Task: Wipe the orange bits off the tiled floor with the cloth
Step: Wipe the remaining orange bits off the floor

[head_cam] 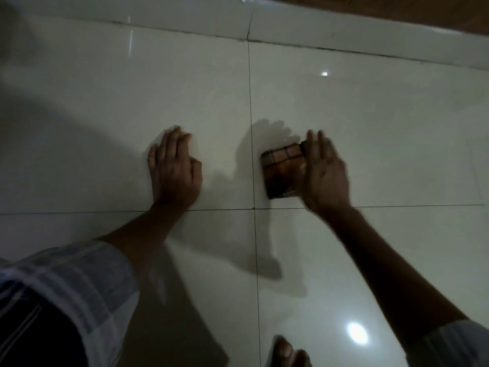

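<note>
A folded brown checked cloth (283, 172) lies flat on the glossy white tiled floor (370, 128), just right of a vertical grout line. My right hand (324, 173) presses on the cloth's right side with fingers stretched forward; it is blurred by motion. Left of the grout line, my left hand (173, 169) rests flat on the floor, palm down, holding nothing. No orange bits can be made out in the dim light.
A white skirting strip (344, 35) and a brown wooden surface (397, 9) run along the far edge. My toes (288, 352) show at the bottom middle. Checked clothing (53, 300) fills the lower left. Lamp glare spots (357, 332) reflect on the tiles.
</note>
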